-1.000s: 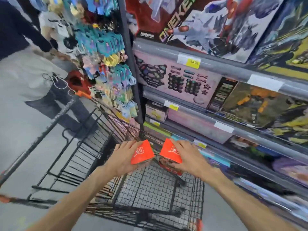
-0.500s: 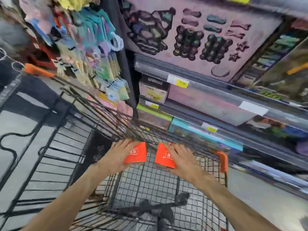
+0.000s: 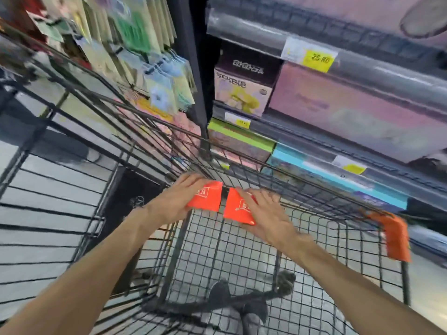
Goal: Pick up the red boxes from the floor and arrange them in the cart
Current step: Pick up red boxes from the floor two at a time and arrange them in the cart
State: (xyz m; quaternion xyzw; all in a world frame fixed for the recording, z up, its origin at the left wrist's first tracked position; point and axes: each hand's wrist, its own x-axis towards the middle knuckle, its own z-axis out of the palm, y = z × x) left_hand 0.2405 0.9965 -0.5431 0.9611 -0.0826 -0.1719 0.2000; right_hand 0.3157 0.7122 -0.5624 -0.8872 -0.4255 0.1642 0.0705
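I reach with both arms into a black wire shopping cart [image 3: 302, 180]. My left hand [image 3: 174, 201] grips a red box [image 3: 206, 198] with white print, and my right hand [image 3: 268, 213] grips a second red box [image 3: 238, 209] beside it. The two boxes sit side by side with a narrow gap, low against the cart's far end. Whether they touch the mesh floor I cannot tell. My fingers lie across the top of each box and hide part of it.
An orange corner guard [image 3: 396, 238] caps the cart's rim at the right. Shelves [image 3: 338, 131] of boxed toys with yellow price tags stand just beyond the cart. Hanging packets [image 3: 145, 56] fill the rack at upper left. Grey floor shows through the mesh.
Both hands have carried the red boxes down from above the cart's rim deep into its basket, and my view has tilted down and closer.
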